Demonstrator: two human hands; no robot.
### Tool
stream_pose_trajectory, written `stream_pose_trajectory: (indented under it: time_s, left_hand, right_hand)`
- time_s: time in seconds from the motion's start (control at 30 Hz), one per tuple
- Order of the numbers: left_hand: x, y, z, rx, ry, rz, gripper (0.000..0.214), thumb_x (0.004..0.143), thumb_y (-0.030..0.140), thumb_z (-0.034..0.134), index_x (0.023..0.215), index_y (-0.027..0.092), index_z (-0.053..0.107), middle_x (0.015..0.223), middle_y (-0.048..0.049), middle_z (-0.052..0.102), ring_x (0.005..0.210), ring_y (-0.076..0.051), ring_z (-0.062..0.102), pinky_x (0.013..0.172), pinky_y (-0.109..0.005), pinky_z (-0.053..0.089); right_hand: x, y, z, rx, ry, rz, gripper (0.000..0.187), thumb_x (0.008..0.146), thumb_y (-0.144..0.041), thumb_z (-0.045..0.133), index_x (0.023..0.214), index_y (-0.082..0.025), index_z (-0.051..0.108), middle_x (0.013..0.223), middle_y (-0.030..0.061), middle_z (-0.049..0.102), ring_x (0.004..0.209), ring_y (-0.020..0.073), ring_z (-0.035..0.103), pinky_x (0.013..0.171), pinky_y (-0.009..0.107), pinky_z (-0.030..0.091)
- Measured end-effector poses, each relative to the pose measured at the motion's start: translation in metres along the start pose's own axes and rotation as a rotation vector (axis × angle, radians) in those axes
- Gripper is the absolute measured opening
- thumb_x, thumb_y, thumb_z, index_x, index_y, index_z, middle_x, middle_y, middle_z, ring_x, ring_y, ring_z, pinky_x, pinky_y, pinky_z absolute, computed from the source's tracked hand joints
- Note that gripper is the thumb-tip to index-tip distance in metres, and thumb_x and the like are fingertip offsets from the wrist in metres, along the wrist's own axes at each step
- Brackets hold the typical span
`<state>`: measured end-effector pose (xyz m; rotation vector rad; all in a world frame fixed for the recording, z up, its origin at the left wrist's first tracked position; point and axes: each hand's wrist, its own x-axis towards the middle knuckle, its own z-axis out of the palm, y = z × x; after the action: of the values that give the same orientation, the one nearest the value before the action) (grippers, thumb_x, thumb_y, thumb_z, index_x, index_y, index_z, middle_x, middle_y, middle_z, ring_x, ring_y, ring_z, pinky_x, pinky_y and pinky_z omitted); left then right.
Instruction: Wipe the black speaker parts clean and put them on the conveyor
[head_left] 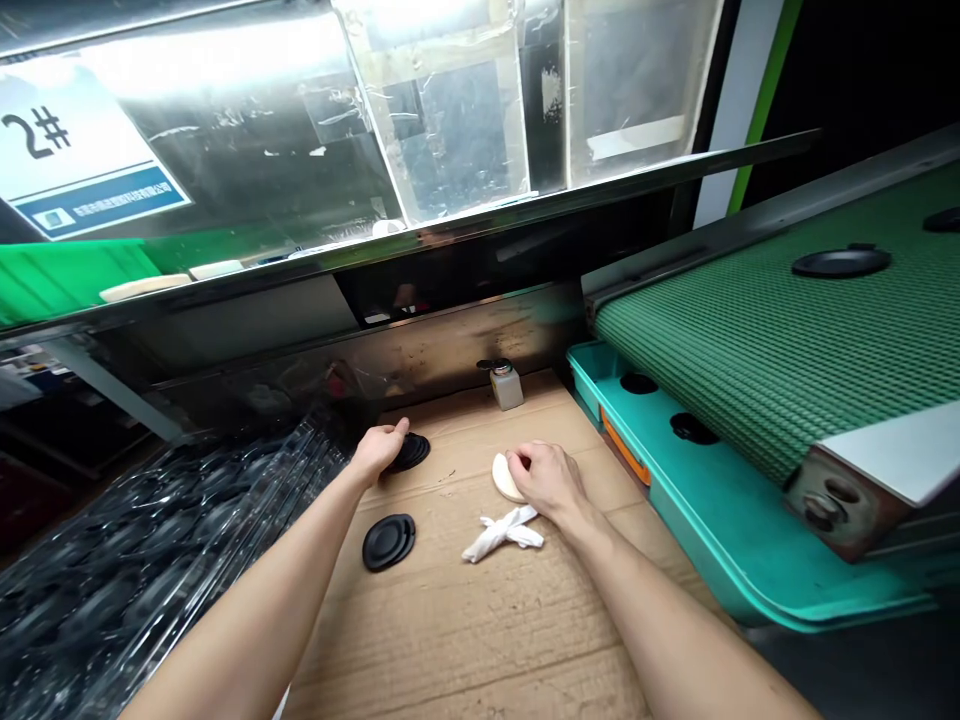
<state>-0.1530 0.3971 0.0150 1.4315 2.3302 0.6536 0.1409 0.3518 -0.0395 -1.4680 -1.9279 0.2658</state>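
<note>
My left hand is closed on the near edge of a small stack of black round discs on the cardboard. Its thumb lies on top; the other fingers are mostly hidden. My right hand is closed on a cream-coloured round pad, holding it by its right side. Just below that pad lies a twisted white cloth. A second overlapping stack of black discs rests on the cardboard, nearer to me than my left hand.
Clear plastic trays with black parts stand at left. On the right, a green mesh conveyor carries black discs above a teal bin holding several more. A small bottle stands at the back of the cardboard sheet.
</note>
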Motion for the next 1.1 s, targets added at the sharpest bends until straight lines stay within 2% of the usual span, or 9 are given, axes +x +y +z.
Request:
stream_pose_trajectory:
  time_s: [0.07, 0.17, 0.27, 0.37, 0.5, 0.63, 0.8, 1.0, 1.1]
  left_hand:
    - [-0.006, 0.002, -0.007, -0.042, -0.119, 0.072, 0.065, 0.072, 0.069, 0.053, 0.109, 0.017, 0.067, 0.103, -0.0099, 0.071, 0.094, -0.027, 0.065, 0.068, -0.029, 0.051]
    - [-0.009, 0.003, -0.016, -0.002, -0.269, 0.228, 0.08, 0.053, 0.06, 0.075, 0.119, 0.018, 0.062, 0.107, -0.0075, 0.07, 0.096, -0.024, 0.065, 0.076, -0.026, 0.05]
    - [-0.006, 0.004, -0.02, 0.116, -0.283, 0.326, 0.083, 0.042, 0.052, 0.082, 0.115, 0.016, 0.065, 0.103, -0.0087, 0.071, 0.094, -0.027, 0.066, 0.081, -0.028, 0.049]
    - [-0.004, 0.006, -0.022, 0.179, -0.272, 0.354, 0.075, 0.045, 0.053, 0.08, 0.11, 0.017, 0.068, 0.102, -0.0088, 0.072, 0.095, -0.029, 0.065, 0.081, -0.029, 0.049]
    - [-0.006, 0.008, -0.027, 0.257, -0.339, 0.411, 0.079, 0.052, 0.059, 0.075, 0.119, 0.018, 0.063, 0.109, -0.0089, 0.07, 0.1, -0.028, 0.064, 0.087, -0.029, 0.047]
    - [-0.006, 0.006, -0.029, 0.301, -0.384, 0.432, 0.078, 0.058, 0.059, 0.073, 0.124, 0.019, 0.06, 0.112, -0.0085, 0.069, 0.101, -0.027, 0.063, 0.086, -0.029, 0.048]
    - [-0.005, 0.006, -0.025, 0.373, -0.339, 0.535, 0.08, 0.061, 0.054, 0.071, 0.132, 0.02, 0.052, 0.129, -0.0089, 0.059, 0.113, -0.027, 0.057, 0.095, -0.029, 0.043]
    - [-0.006, 0.014, -0.022, 0.49, -0.262, 0.503, 0.068, 0.066, 0.066, 0.06, 0.114, 0.017, 0.064, 0.107, -0.0106, 0.07, 0.094, -0.027, 0.065, 0.078, -0.03, 0.048]
    - [-0.004, 0.016, -0.017, 0.524, -0.239, 0.471, 0.073, 0.064, 0.067, 0.061, 0.113, 0.014, 0.064, 0.108, -0.0144, 0.068, 0.096, -0.029, 0.064, 0.08, -0.032, 0.048]
  right_hand:
    - [0.001, 0.0, 0.0, -0.002, 0.0, 0.004, 0.037, 0.091, -0.042, 0.042, 0.067, -0.022, 0.062, 0.077, 0.0022, 0.068, 0.067, 0.0139, 0.056, 0.057, 0.028, 0.022]
    - [0.001, 0.0, -0.001, 0.0, -0.001, 0.004, 0.036, 0.091, -0.042, 0.043, 0.068, -0.023, 0.062, 0.078, 0.0019, 0.068, 0.068, 0.014, 0.057, 0.057, 0.028, 0.022]
    - [0.0, -0.001, -0.002, -0.002, -0.006, 0.005, 0.036, 0.092, -0.041, 0.042, 0.068, -0.022, 0.062, 0.078, 0.0024, 0.068, 0.069, 0.0139, 0.057, 0.057, 0.028, 0.023]
    - [0.0, -0.002, -0.003, -0.013, -0.014, 0.013, 0.037, 0.092, -0.041, 0.041, 0.069, -0.022, 0.063, 0.077, 0.0022, 0.068, 0.067, 0.0134, 0.056, 0.057, 0.028, 0.022]
    - [0.001, -0.003, -0.005, -0.016, -0.03, 0.017, 0.035, 0.092, -0.041, 0.043, 0.07, -0.023, 0.064, 0.079, 0.0014, 0.068, 0.07, 0.0132, 0.057, 0.057, 0.027, 0.024]
    - [0.001, -0.003, -0.006, -0.021, -0.042, 0.029, 0.035, 0.091, -0.041, 0.043, 0.07, -0.022, 0.064, 0.08, 0.0013, 0.068, 0.072, 0.0133, 0.058, 0.058, 0.027, 0.024]
    - [0.001, -0.003, -0.005, -0.028, -0.05, 0.037, 0.036, 0.091, -0.042, 0.042, 0.071, -0.022, 0.064, 0.082, 0.0019, 0.068, 0.072, 0.0133, 0.057, 0.058, 0.027, 0.024]
    - [0.001, -0.002, -0.004, -0.033, -0.027, 0.022, 0.038, 0.092, -0.042, 0.039, 0.07, -0.023, 0.063, 0.079, 0.0013, 0.068, 0.069, 0.0128, 0.056, 0.057, 0.027, 0.023]
    - [0.001, -0.001, -0.004, -0.036, -0.028, 0.024, 0.038, 0.092, -0.042, 0.04, 0.07, -0.023, 0.063, 0.078, 0.0011, 0.068, 0.069, 0.0129, 0.057, 0.057, 0.027, 0.023]
